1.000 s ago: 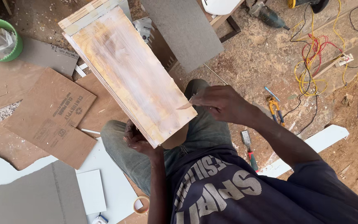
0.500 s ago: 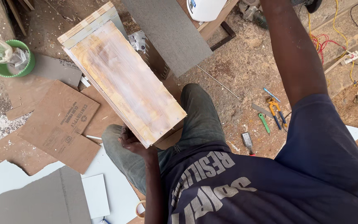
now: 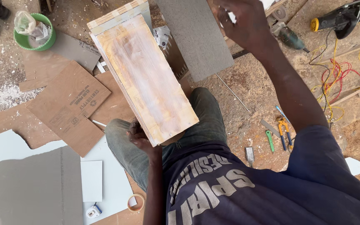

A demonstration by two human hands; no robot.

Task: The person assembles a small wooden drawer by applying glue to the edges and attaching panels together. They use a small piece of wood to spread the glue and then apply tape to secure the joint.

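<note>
In the head view, the left hand (image 3: 137, 137) grips the near left edge of the wooden board (image 3: 144, 77), fingers curled round it, as it did a second ago. The board rests on the person's lap, its pale smeared face up, and slants away toward the far left of the dirt floor (image 3: 238, 121).

The right hand (image 3: 244, 23), which lay on the board's near right corner a second ago, is now raised well clear of it, beyond the grey sheet (image 3: 196, 37). Its fingers are bent round something small and whitish (too blurred to identify).

On the floor to the right lie orange-handled pliers (image 3: 285, 132), and a green bucket (image 3: 36, 37) stands at far left.
</note>
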